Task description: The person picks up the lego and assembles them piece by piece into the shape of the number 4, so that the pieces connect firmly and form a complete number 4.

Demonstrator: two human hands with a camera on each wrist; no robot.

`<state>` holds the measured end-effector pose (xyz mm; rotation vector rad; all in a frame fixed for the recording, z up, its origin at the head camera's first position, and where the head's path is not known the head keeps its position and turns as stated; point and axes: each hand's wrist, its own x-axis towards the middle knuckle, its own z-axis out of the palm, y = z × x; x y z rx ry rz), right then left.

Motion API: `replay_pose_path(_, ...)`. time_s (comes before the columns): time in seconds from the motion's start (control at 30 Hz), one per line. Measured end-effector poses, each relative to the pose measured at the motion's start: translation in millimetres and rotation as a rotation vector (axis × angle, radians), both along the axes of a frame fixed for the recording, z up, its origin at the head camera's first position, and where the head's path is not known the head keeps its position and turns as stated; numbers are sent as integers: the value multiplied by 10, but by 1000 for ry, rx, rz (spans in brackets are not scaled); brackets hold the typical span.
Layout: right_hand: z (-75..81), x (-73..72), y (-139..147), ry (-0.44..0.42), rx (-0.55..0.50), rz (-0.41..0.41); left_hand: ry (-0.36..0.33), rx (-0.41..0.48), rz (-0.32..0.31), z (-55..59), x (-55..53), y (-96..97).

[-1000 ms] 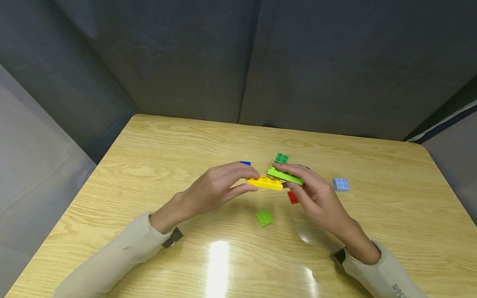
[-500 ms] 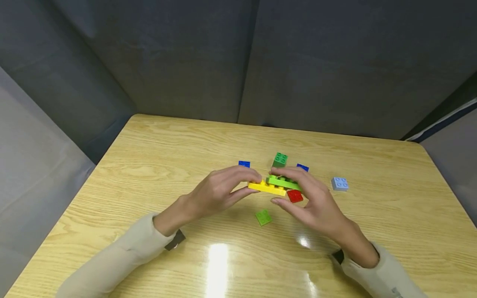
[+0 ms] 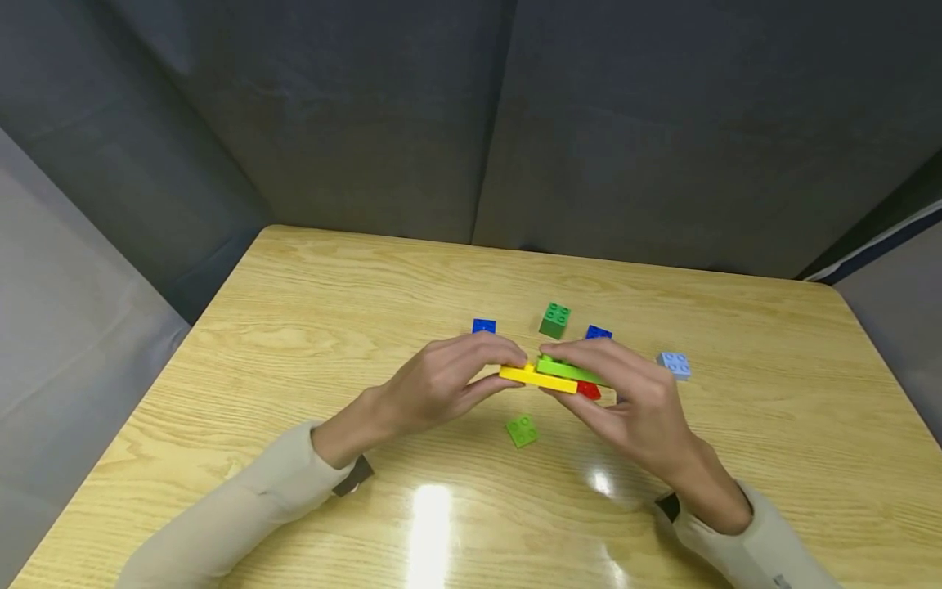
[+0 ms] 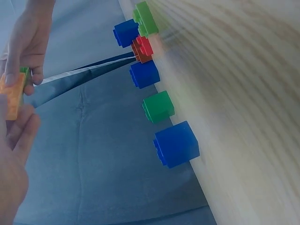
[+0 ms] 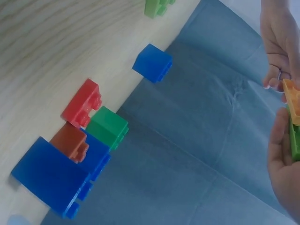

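In the head view my left hand [image 3: 441, 380] pinches the left end of a long yellow building brick [image 3: 539, 381], thumb below and fingers on top. Over its right part lies a long lime-green brick [image 3: 570, 371], overlapping it and reaching farther right. My right hand [image 3: 640, 401] holds the pair, fingers over the green one and thumb under the yellow one. The right fingers hide part of the green brick. Both bricks are held above the table, and at the edge of the right wrist view the yellow brick [image 5: 291, 101] meets the green brick [image 5: 295, 138].
Loose on the wooden table [image 3: 331, 327] are a blue brick [image 3: 483, 326], a dark green brick [image 3: 555, 320], another blue one [image 3: 599, 332], a light blue brick [image 3: 674, 366], a red brick [image 3: 589, 391] and a small lime brick [image 3: 522, 431]. The right wrist view adds a brown brick [image 5: 69, 141]. Grey curtains [image 3: 368, 123] surround the table.
The right thumb has left the green brick's front edge, dropped away, and come back up under the yellow brick. Both hands and the two bricks have shifted slightly right and nearer.
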<state>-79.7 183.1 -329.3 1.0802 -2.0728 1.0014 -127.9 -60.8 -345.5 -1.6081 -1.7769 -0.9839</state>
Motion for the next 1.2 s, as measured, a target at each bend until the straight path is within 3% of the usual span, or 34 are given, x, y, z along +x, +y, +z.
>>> replay_pose_path(0.27,29,-2,-4,45,38,20,3,16,-13,6,-3,-8)
replay_pose_path(0.7,21,12,7,22,0,21,-7,16,-12,2,-11,7)
replay_pose_path(0.97,19,0,45,-37,47,15,-15,9,0,-7,-12,7)
replay_pose_path(1.2,18,-29,39,-16,60,42,-23,4,10,5,-24,-13)
